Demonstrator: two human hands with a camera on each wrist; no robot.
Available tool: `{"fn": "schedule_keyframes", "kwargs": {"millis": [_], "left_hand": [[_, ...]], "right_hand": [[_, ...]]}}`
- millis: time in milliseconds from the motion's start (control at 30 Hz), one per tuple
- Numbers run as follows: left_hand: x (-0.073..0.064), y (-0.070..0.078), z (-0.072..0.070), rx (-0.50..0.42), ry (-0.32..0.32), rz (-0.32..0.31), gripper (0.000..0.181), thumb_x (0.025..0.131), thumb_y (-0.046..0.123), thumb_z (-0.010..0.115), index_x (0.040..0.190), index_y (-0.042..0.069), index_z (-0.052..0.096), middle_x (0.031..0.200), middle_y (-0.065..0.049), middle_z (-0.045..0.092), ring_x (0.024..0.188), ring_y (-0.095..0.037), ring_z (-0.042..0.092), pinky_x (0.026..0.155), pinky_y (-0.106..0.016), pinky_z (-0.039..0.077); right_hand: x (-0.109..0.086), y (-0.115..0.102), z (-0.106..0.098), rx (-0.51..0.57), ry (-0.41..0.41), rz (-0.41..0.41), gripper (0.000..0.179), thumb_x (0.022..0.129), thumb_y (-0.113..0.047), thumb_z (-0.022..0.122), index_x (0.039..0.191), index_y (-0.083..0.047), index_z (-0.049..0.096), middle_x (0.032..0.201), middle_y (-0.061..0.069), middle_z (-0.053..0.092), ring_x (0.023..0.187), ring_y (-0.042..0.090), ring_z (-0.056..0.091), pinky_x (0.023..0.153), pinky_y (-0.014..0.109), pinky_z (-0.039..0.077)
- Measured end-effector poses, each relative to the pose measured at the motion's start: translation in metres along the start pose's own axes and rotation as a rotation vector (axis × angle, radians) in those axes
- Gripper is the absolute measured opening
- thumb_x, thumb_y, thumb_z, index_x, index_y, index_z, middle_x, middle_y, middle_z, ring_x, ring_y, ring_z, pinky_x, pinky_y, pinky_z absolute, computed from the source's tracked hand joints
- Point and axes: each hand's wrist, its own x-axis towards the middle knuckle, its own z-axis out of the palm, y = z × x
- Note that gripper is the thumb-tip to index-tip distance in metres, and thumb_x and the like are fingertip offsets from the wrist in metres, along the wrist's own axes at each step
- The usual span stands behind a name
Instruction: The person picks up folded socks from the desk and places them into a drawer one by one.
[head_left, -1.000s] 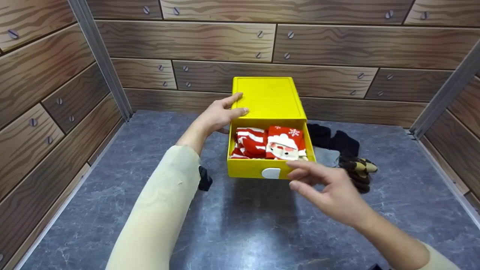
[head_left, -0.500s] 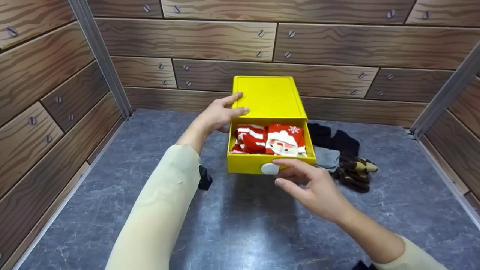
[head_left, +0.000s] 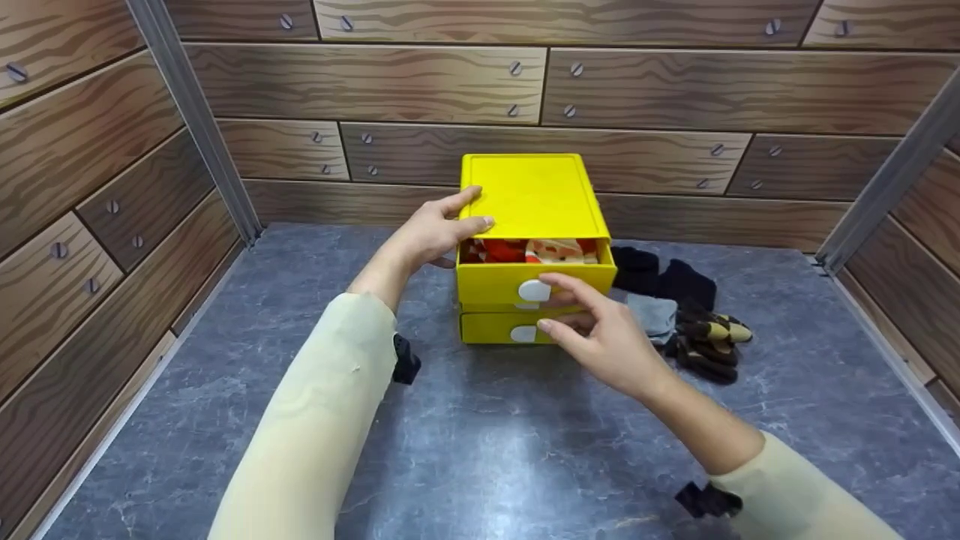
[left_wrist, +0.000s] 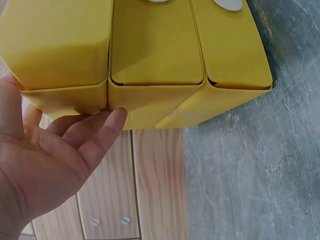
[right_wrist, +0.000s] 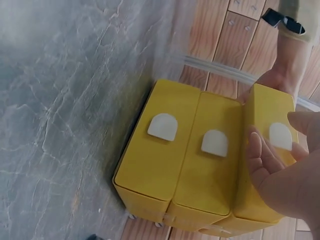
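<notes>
A yellow drawer cabinet (head_left: 536,195) stands near the back wall, its top drawer (head_left: 487,283) sticking partly out. Inside that drawer, red and white socks (head_left: 562,250) show, one with a Santa print. My left hand (head_left: 435,229) rests over the cabinet's upper left edge, thumb and index on top; other fingers lie along the side in the left wrist view. My right hand (head_left: 607,337) is at the top drawer's front, index fingertip at the white handle (head_left: 534,290) and thumb lower down. In the right wrist view, the middle drawer (right_wrist: 212,170) and bottom drawer (right_wrist: 150,160) are closed.
To the cabinet's right lie black socks (head_left: 686,283), grey socks (head_left: 651,316) and camouflage-patterned brown socks (head_left: 709,345) on the dark marbled surface (head_left: 450,465). Wood-patterned panels (head_left: 435,82) enclose the back and sides.
The top drawer has slid inward, away from me, covering most of the socks and revealing a lower drawer front. My right hand has moved forward and left with it; the left hand stays put.
</notes>
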Motion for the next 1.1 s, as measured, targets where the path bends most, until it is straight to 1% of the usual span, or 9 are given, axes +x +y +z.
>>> {"fn": "schedule_keyframes", "kwargs": {"millis": [100, 233, 433, 567, 700, 833, 1000, 1100], "left_hand": [[0.0, 0.0, 0.0, 0.006, -0.004, -0.005, 0.074, 0.104, 0.047, 0.068, 0.168, 0.04, 0.032, 0.172, -0.004, 0.033, 0.14, -0.028, 0.053, 0.101, -0.055, 0.055], [0.0, 0.001, 0.0, 0.009, -0.007, -0.005, 0.074, 0.104, 0.047, 0.068, 0.168, 0.04, 0.031, 0.172, -0.005, 0.033, 0.14, -0.029, 0.054, 0.102, -0.055, 0.054], [0.0, 0.002, -0.001, 0.016, -0.008, -0.011, 0.075, 0.104, 0.048, 0.067, 0.168, 0.04, 0.03, 0.172, -0.004, 0.033, 0.14, -0.029, 0.054, 0.102, -0.055, 0.054], [0.001, 0.002, -0.001, 0.02, -0.005, -0.01, 0.074, 0.104, 0.047, 0.068, 0.168, 0.039, 0.03, 0.174, -0.004, 0.03, 0.141, -0.029, 0.052, 0.101, -0.055, 0.054], [0.001, 0.003, 0.0, 0.033, -0.007, -0.014, 0.075, 0.104, 0.047, 0.068, 0.168, 0.039, 0.03, 0.175, -0.003, 0.027, 0.143, -0.03, 0.05, 0.1, -0.055, 0.055], [0.0, 0.005, -0.001, 0.05, -0.009, -0.023, 0.075, 0.104, 0.048, 0.067, 0.168, 0.038, 0.029, 0.175, -0.003, 0.027, 0.142, -0.029, 0.051, 0.1, -0.055, 0.055], [-0.001, 0.005, -0.001, 0.052, -0.006, -0.008, 0.076, 0.104, 0.048, 0.067, 0.168, 0.037, 0.029, 0.173, -0.004, 0.031, 0.139, -0.027, 0.053, 0.099, -0.055, 0.055], [-0.002, 0.003, 0.001, 0.041, 0.007, 0.025, 0.075, 0.104, 0.049, 0.066, 0.168, 0.036, 0.03, 0.173, -0.003, 0.032, 0.137, -0.025, 0.054, 0.1, -0.054, 0.054]], "right_hand": [[0.006, 0.004, 0.001, 0.021, -0.007, 0.016, 0.054, 0.103, -0.019, 0.075, 0.153, -0.027, 0.056, 0.128, 0.014, 0.069, 0.105, 0.021, 0.077, 0.081, 0.033, 0.063], [0.013, 0.007, 0.001, 0.016, -0.008, 0.013, 0.056, 0.103, -0.017, 0.074, 0.155, -0.024, 0.054, 0.128, 0.016, 0.068, 0.106, 0.024, 0.076, 0.084, 0.035, 0.063], [0.021, 0.011, -0.001, -0.005, -0.006, 0.017, 0.055, 0.104, -0.018, 0.072, 0.155, -0.025, 0.054, 0.128, 0.013, 0.068, 0.107, 0.023, 0.076, 0.089, 0.038, 0.062], [0.025, 0.014, 0.0, -0.007, 0.002, 0.027, 0.055, 0.104, -0.018, 0.072, 0.155, -0.027, 0.054, 0.128, 0.01, 0.069, 0.106, 0.021, 0.076, 0.09, 0.039, 0.061], [0.027, 0.017, 0.0, 0.0, 0.012, 0.019, 0.056, 0.103, -0.016, 0.072, 0.156, -0.025, 0.054, 0.127, 0.01, 0.07, 0.106, 0.023, 0.076, 0.091, 0.041, 0.061], [0.031, 0.02, 0.0, 0.012, 0.026, 0.005, 0.055, 0.103, -0.013, 0.072, 0.155, -0.021, 0.055, 0.126, 0.013, 0.071, 0.104, 0.026, 0.076, 0.09, 0.044, 0.061], [0.035, 0.022, 0.0, 0.033, 0.047, -0.003, 0.051, 0.104, -0.011, 0.071, 0.153, -0.019, 0.059, 0.124, 0.013, 0.073, 0.104, 0.028, 0.076, 0.092, 0.046, 0.06], [0.036, 0.023, -0.001, 0.03, 0.057, -0.007, 0.05, 0.104, -0.011, 0.07, 0.153, -0.019, 0.06, 0.123, 0.012, 0.074, 0.105, 0.026, 0.076, 0.092, 0.041, 0.06]]}}
